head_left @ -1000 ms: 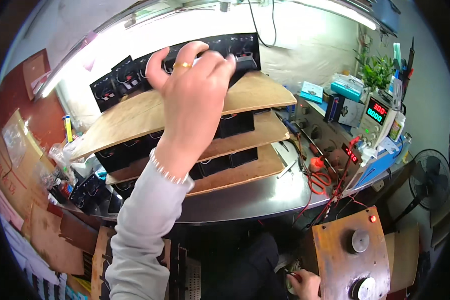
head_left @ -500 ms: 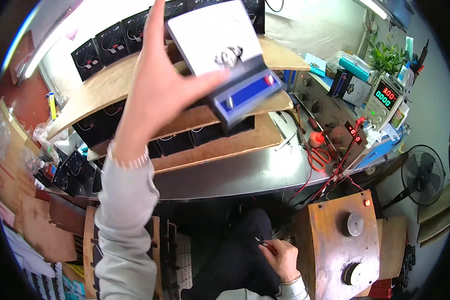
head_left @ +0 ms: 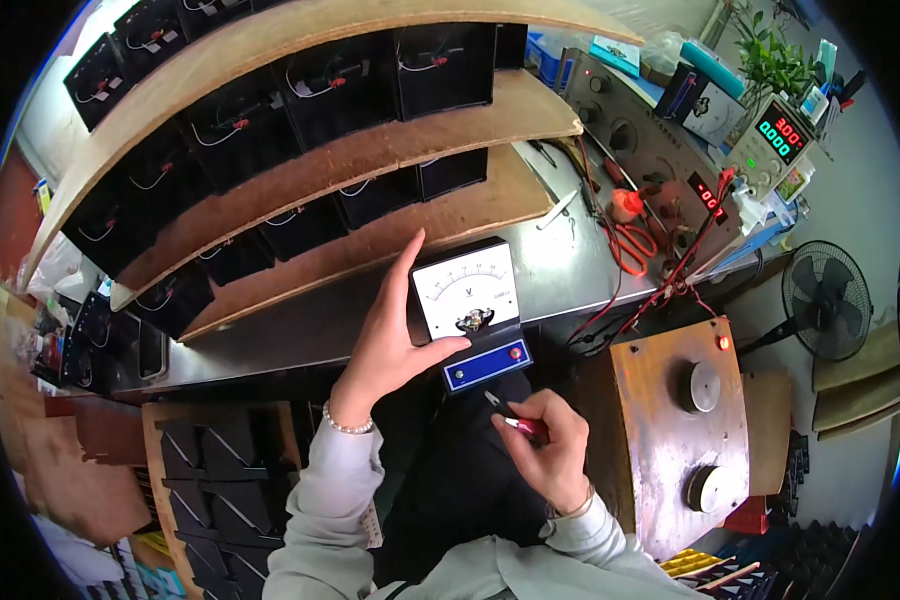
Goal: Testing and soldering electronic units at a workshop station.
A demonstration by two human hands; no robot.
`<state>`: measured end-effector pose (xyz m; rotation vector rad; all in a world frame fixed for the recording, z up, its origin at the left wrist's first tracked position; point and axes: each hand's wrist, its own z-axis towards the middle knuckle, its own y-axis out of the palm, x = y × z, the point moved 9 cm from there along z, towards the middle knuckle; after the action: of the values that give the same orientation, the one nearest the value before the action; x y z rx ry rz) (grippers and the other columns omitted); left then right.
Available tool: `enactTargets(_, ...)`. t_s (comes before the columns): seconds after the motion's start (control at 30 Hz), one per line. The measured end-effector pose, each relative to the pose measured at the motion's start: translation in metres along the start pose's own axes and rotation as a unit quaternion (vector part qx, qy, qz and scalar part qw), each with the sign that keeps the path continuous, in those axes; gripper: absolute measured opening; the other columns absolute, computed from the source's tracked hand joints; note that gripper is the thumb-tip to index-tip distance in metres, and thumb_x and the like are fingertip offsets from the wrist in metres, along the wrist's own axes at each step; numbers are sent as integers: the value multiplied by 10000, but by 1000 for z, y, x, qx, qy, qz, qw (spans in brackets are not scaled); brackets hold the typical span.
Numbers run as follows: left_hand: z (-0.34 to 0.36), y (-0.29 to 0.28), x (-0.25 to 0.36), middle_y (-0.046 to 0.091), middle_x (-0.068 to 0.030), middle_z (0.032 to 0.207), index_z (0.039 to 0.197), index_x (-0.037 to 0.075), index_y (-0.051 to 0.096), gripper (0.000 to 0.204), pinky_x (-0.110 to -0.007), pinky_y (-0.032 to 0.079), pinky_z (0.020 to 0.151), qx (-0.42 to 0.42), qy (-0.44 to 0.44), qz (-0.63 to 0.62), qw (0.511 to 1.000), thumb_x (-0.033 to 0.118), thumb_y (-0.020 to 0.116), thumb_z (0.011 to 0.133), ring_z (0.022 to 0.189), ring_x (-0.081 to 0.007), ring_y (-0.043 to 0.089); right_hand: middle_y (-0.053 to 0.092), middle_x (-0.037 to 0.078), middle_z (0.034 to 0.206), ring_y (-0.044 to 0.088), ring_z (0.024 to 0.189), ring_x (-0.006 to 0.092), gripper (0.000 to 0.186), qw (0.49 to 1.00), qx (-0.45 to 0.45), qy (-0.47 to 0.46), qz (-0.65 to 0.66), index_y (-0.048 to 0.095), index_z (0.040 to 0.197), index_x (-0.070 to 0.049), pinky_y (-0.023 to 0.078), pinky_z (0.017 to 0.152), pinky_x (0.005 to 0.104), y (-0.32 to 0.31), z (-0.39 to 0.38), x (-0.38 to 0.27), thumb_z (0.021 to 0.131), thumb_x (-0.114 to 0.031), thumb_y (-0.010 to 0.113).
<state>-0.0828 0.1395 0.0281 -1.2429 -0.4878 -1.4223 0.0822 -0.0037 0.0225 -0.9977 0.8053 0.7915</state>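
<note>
Three wooden shelves [head_left: 515, 108] carry rows of black cases [head_left: 445, 75] behind my steel bench [head_left: 560, 275]. One box [head_left: 660, 440] at my right bears two metal discs [head_left: 704, 387]; one wooden tray [head_left: 157, 465] at my left holds more black cases, overlapping. My left hand [head_left: 385, 350] grips one meter [head_left: 465, 285] at the bench's front edge, thumb across its face; the lower opening shows works inside. My right hand [head_left: 555, 455] pinches one pink-handled tool [head_left: 525, 428] just below the meter's two posts [head_left: 515, 353].
</note>
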Motion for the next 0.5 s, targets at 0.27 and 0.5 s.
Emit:
enactTargets(0.27, -5, 2, 12, 486, -210, 1422, 1599, 122, 71, 1165, -410, 435, 1053, 21, 62, 83, 994, 99, 851, 734, 1283, -275, 513, 593, 99, 703, 644, 591, 177, 236, 992, -24, -102, -72, 605, 819, 27, 518, 552, 259, 29, 19, -26, 729, 22, 822)
enactTargets(0.5, -5, 4, 5, 453, -290, 1413, 1579, 25, 63, 1134, -452, 349, 1092, 21, 45, 30, 998, 179, 814, 744, 1261, -413, 487, 599, 113, 704, 632, 607, 223, 224, 995, 6, -65, -73, 601, 804, 7, 502, 552, 298, 28, 14, -19, 723, 10, 810)
